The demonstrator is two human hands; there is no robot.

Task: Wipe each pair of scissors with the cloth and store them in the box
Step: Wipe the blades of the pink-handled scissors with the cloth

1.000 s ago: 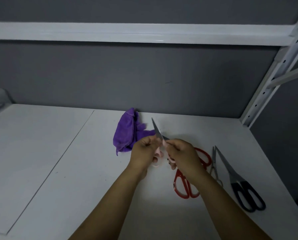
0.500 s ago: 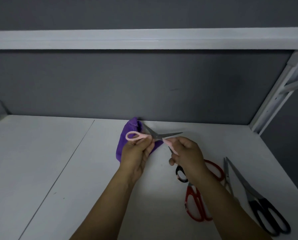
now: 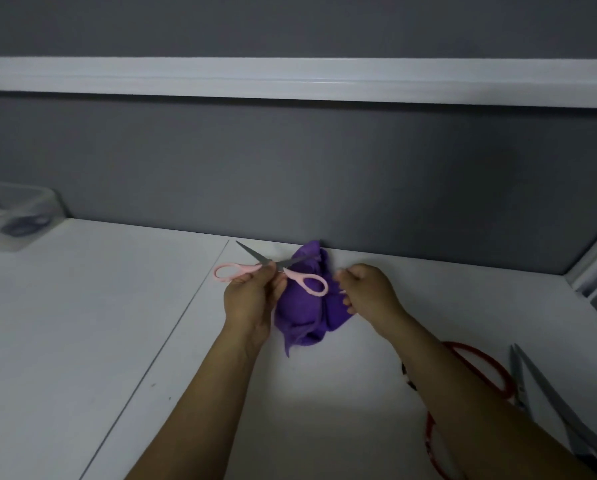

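Observation:
My left hand (image 3: 252,299) pinches the pink-handled scissors (image 3: 309,284) at their pivot and holds them above the white table, blades spread and pointing toward the wall. The crumpled purple cloth (image 3: 304,317) lies by the back wall, just under and to the right of the scissors. My right hand (image 3: 368,291) sits at the cloth's right edge, its curled fingers on the fabric. A translucent box (image 3: 47,202) stands far left with dark-handled scissors inside.
Red-handled scissors (image 3: 480,367) lie on the table (image 3: 82,323) at lower right, partly hidden by my right forearm. Long-bladed scissors (image 3: 546,403) lie beside them near the right edge. A grey wall and a white shelf rail (image 3: 290,77) close off the back.
My right hand has let go of the pink handle and dropped to the cloth. My left hand now holds the open scissors alone, shifted left. The view has moved left, showing the box.

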